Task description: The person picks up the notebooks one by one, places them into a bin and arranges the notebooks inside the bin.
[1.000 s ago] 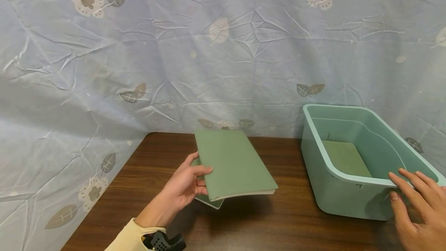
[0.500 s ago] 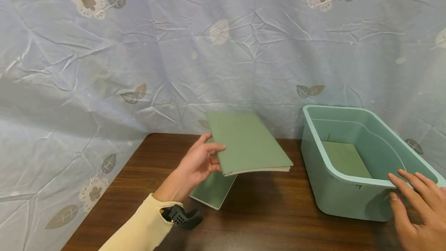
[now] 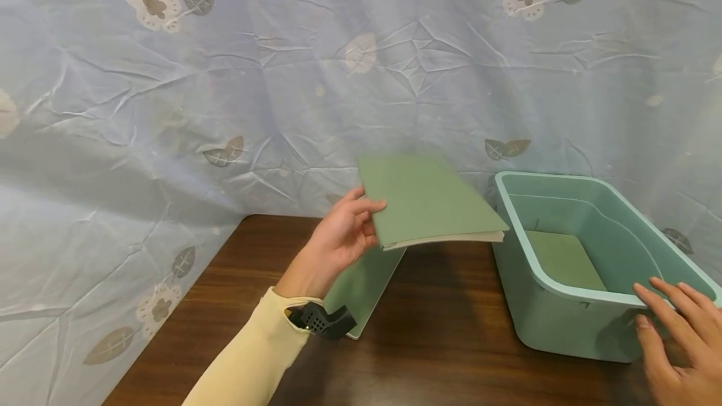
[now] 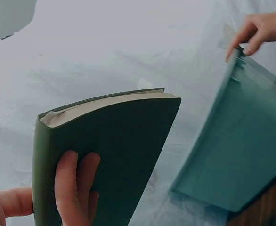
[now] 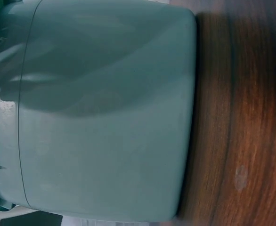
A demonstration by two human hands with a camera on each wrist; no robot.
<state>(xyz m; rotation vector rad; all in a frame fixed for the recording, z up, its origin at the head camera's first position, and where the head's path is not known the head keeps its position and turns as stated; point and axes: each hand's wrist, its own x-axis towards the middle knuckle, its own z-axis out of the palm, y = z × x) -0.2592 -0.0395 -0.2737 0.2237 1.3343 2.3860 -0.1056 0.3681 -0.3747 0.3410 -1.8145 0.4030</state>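
Observation:
My left hand [image 3: 341,234] grips a green notebook [image 3: 431,202] by its spine edge, thumb on top of the cover. It is held above the table, tilted, its pale page edges facing me. In the left wrist view, fingers [image 4: 67,188] lie across the notebook's dark green cover [image 4: 124,141]. Another green notebook [image 3: 369,287] lies on the table beneath, partly hidden by the left arm. At the right, my right hand [image 3: 685,337] rests relaxed fingers on the near rim of a teal plastic bin [image 3: 510,205]. Inside the bin lies a green notebook [image 3: 564,259].
A dark brown wooden table [image 3: 445,337] carries everything. Behind and to the left hangs a pale floral curtain [image 3: 316,99]. The bin's tall wall [image 5: 105,141] stands on the wood at the right.
My left hand has lifted the notebook and carried it right toward the bin, uncovering more of the notebook on the table. The right hand stays at the bin's rim.

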